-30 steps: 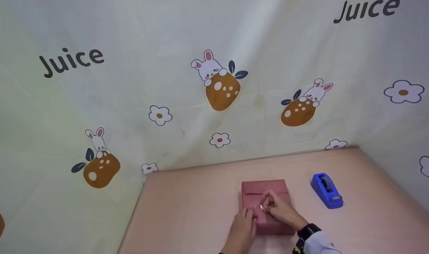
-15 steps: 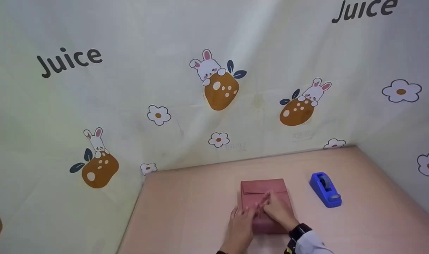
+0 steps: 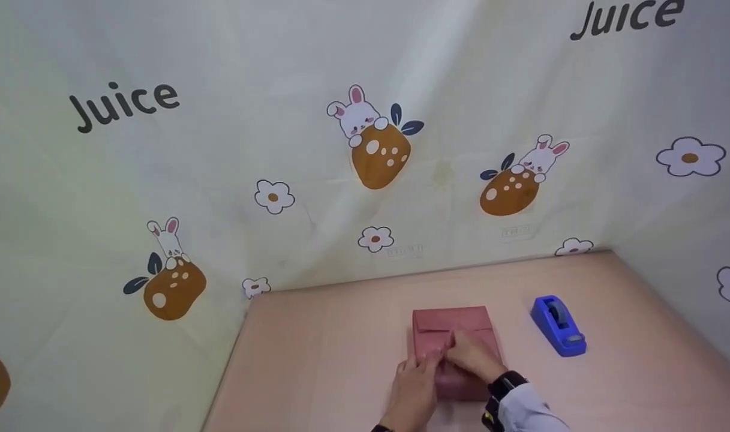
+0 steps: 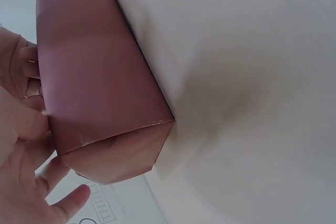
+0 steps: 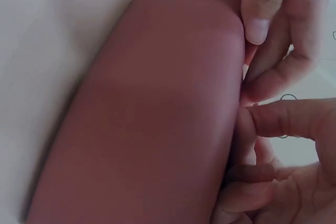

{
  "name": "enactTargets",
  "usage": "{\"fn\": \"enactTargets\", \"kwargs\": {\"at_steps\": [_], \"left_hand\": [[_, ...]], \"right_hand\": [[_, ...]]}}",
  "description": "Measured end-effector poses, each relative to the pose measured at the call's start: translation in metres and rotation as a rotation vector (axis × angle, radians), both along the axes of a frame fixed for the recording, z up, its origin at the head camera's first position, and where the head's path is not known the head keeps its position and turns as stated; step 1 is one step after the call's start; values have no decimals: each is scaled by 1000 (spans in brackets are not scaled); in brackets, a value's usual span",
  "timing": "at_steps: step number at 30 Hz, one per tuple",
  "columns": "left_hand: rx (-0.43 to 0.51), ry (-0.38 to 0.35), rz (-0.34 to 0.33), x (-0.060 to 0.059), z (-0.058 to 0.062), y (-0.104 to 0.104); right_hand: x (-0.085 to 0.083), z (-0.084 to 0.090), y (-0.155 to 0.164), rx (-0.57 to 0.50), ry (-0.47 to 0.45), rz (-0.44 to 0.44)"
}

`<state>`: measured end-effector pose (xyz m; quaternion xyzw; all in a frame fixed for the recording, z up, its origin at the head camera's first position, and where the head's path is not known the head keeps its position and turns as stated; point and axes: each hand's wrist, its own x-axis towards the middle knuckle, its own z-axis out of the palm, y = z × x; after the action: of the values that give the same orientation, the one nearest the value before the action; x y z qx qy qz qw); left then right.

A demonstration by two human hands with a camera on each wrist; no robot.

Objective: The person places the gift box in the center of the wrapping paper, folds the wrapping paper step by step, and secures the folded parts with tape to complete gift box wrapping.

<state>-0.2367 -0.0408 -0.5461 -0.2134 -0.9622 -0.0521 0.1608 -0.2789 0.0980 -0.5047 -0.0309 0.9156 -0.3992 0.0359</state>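
A matte red paper-wrapped package (image 3: 451,317) lies on the table, its folded flap towards the far end. My left hand (image 3: 409,390) touches the package's near left part; in the left wrist view its fingers (image 4: 79,199) are spread and fairly straight. Close beside it, my right hand (image 3: 474,355) has its fingers curled at the middle of the package top. In the right wrist view the right thumb and index finger (image 5: 283,119) come together at the package edge. The clear tape seen between them earlier is now hidden by the fingers.
A blue tape dispenser (image 3: 558,327) stands on the table to the right of the package. The pink tabletop (image 3: 317,360) meets a printed curtain (image 3: 305,252) at the back and sides.
The left hand has shifted slightly towards the right hand, and their fingertips are closer together. The glint of clear tape between them is out of sight. The package stays in place.
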Motion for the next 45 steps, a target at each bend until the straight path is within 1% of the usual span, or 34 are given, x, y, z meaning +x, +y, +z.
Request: {"fn": "enactTargets", "kwargs": {"at_steps": [4,8,11,13,14,18,20,23,27,30,31,33,35,37,38,39,40,43,45], "left_hand": [[-11,-58,-26,3,1,0],[58,-108,-35,4,5,-2],[114,-149,-42,3,7,-2],[137,-190,-40,1,9,-3],[147,-211,-39,1,9,-4],[164,-276,-45,-2,10,-7],[191,-295,-59,-3,9,-9],[275,-314,-76,-3,7,-14],[446,-333,-100,-3,-1,-22],[600,-394,-84,-4,-7,-26],[656,-418,-78,-4,-8,-28],[768,-475,-47,-4,-11,-30],[860,-526,0,-4,-13,-30],[926,-563,35,-4,-16,-30],[955,-583,50,-5,-17,-29],[981,-600,64,-6,-18,-28],[1000,-614,73,-7,-19,-27],[1070,-671,63,-9,-21,-22],[1124,-684,55,-10,-22,-18]], "right_hand": [[0,4,1,28,-31,52],[1,8,5,34,-77,93],[1,7,10,46,-101,80],[2,4,13,86,-78,59],[2,2,14,110,-54,49],[8,-7,14,203,104,24],[13,-12,13,207,164,22],[22,-17,14,191,228,33],[32,-23,20,130,301,60],[41,-28,25,105,368,57],[44,-29,25,121,402,47],[51,-33,24,184,511,24],[58,-36,20,264,605,-2],[64,-38,15,344,655,-11],[66,-39,12,372,653,-8],[68,-40,9,397,631,-4],[69,-41,6,416,593,0],[72,-43,-1,450,457,18],[72,-43,-5,462,381,34]]}}
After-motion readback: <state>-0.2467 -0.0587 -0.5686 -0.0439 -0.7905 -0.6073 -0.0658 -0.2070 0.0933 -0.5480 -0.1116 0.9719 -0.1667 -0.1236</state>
